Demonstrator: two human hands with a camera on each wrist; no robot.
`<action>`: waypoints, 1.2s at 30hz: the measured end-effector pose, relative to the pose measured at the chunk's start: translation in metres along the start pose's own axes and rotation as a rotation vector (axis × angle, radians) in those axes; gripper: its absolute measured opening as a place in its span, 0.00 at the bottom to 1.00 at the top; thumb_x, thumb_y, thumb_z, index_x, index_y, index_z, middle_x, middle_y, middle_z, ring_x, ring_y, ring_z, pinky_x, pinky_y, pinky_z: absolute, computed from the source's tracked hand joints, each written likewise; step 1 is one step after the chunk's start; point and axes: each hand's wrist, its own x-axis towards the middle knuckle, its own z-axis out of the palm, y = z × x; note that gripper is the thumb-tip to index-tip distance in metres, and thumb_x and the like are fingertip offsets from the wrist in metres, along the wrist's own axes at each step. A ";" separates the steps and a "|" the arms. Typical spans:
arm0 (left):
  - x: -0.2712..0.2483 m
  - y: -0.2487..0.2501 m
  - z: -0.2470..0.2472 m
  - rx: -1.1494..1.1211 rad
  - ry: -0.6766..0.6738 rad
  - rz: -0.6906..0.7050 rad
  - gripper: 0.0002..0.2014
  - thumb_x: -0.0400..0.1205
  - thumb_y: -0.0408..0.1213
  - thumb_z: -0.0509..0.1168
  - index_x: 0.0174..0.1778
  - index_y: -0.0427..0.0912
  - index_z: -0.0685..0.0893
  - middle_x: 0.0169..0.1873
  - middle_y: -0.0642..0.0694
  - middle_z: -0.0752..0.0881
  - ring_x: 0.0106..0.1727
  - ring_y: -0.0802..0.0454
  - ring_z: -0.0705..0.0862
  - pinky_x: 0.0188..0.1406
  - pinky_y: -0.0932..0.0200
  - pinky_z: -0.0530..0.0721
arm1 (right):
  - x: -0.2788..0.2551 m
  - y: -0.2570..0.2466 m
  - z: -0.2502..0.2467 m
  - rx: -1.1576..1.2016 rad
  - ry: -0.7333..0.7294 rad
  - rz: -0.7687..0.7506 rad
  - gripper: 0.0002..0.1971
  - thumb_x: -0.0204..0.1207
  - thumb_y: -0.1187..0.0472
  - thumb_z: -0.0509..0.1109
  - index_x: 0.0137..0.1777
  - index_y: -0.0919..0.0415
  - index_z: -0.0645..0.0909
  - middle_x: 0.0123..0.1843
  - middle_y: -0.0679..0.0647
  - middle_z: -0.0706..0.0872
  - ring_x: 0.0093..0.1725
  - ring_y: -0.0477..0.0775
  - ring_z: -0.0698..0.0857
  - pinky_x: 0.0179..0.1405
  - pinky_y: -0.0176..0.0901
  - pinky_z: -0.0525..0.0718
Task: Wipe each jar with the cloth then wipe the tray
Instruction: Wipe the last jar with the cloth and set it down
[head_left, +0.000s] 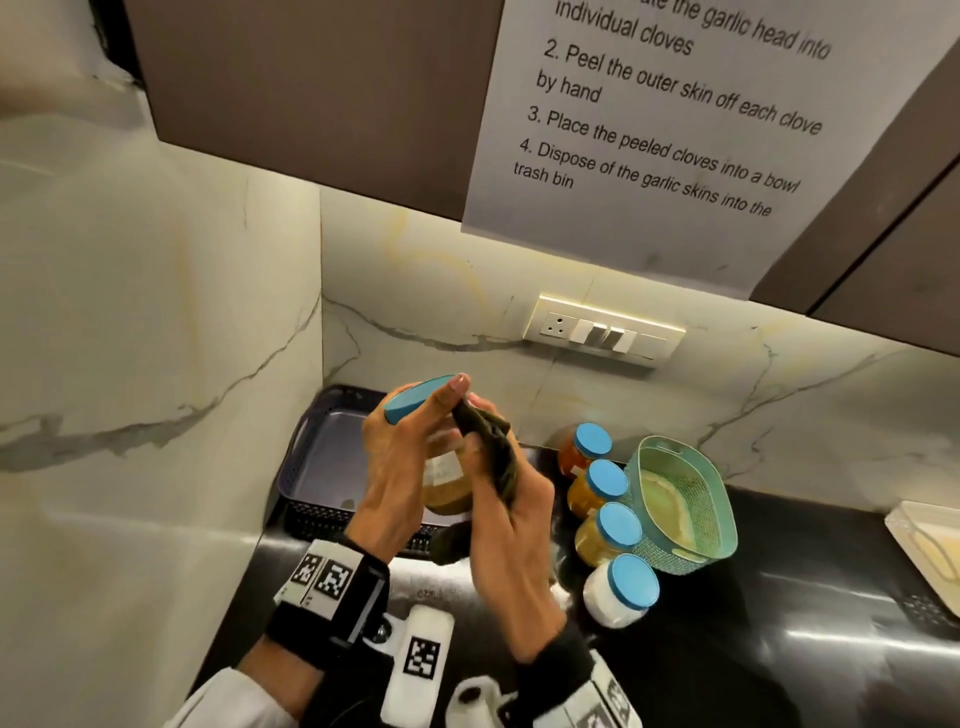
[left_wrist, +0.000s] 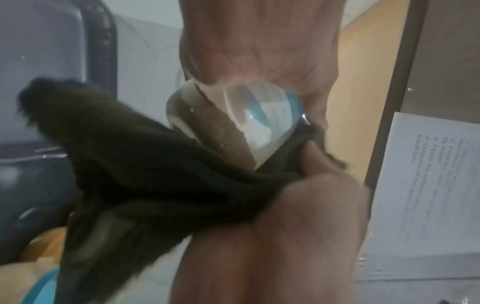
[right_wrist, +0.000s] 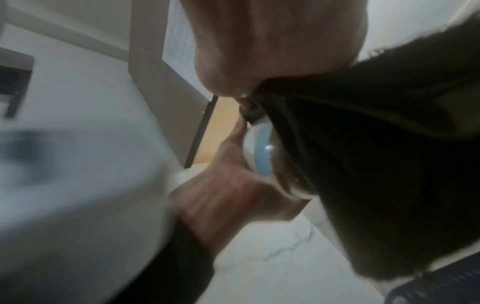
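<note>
My left hand (head_left: 408, 452) grips a glass jar (head_left: 447, 491) with a blue lid (head_left: 415, 399), tilted in the air over the dark purple tray (head_left: 306, 467). My right hand (head_left: 514, 519) holds a dark olive cloth (head_left: 493, 452) and presses it against the jar's side. In the left wrist view the jar (left_wrist: 233, 123) sits between the left hand (left_wrist: 259, 51) above and the cloth (left_wrist: 142, 164) below. In the right wrist view the cloth (right_wrist: 376, 164) covers most of the jar (right_wrist: 262, 156). The tray holds nothing that I can see.
Several blue-lidded jars (head_left: 605, 480) stand in a row on the black counter (head_left: 779, 597), right of my hands. A teal basket (head_left: 680, 504) is beside them and a white tray (head_left: 924, 540) at the right edge. Marble walls close the left and back; cabinets hang overhead.
</note>
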 end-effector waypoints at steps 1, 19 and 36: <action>-0.002 -0.001 0.002 0.010 0.000 0.003 0.31 0.61 0.59 0.86 0.51 0.40 0.92 0.45 0.40 0.95 0.47 0.38 0.94 0.51 0.44 0.91 | 0.011 0.002 -0.002 -0.010 0.034 0.039 0.14 0.88 0.51 0.65 0.63 0.56 0.88 0.55 0.57 0.92 0.56 0.58 0.92 0.57 0.53 0.90; 0.004 0.003 0.014 0.064 0.085 0.052 0.37 0.61 0.60 0.87 0.58 0.37 0.90 0.47 0.41 0.95 0.51 0.39 0.95 0.54 0.42 0.93 | 0.005 0.009 -0.001 0.038 0.039 0.030 0.18 0.86 0.43 0.66 0.65 0.53 0.87 0.55 0.59 0.92 0.57 0.64 0.91 0.56 0.61 0.92; -0.002 0.020 0.033 0.149 0.056 0.092 0.40 0.57 0.64 0.87 0.58 0.42 0.90 0.45 0.46 0.96 0.49 0.44 0.95 0.55 0.43 0.95 | 0.046 -0.005 -0.019 0.130 0.059 0.167 0.12 0.85 0.47 0.66 0.53 0.49 0.89 0.46 0.53 0.94 0.49 0.58 0.93 0.46 0.46 0.92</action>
